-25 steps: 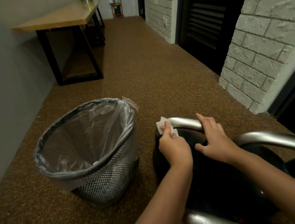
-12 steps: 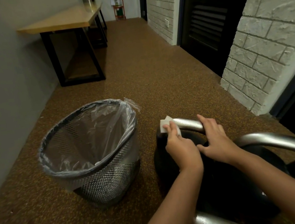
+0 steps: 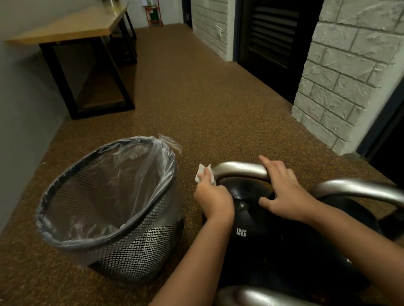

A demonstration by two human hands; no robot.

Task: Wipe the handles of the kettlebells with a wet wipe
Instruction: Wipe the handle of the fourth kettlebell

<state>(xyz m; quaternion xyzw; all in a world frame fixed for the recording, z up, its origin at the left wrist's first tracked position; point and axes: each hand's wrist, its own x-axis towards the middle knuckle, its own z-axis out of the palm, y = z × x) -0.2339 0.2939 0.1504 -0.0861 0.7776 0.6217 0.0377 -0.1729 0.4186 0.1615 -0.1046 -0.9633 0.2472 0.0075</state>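
On the floor (image 3: 215, 105), the left hand (image 3: 213, 198) is pinching a wet wipe (image 3: 205, 175) against the left end of the 12KG kettlebell (image 3: 260, 224) handle (image 3: 240, 169). The right hand (image 3: 283, 190) is curling over that handle's right end. A lined mesh bin (image 3: 112, 214) is standing just left, a table (image 3: 73, 28) far beyond.

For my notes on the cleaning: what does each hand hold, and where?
The left hand pinches the wet wipe against the handle's left end; the right hand grips its right end.
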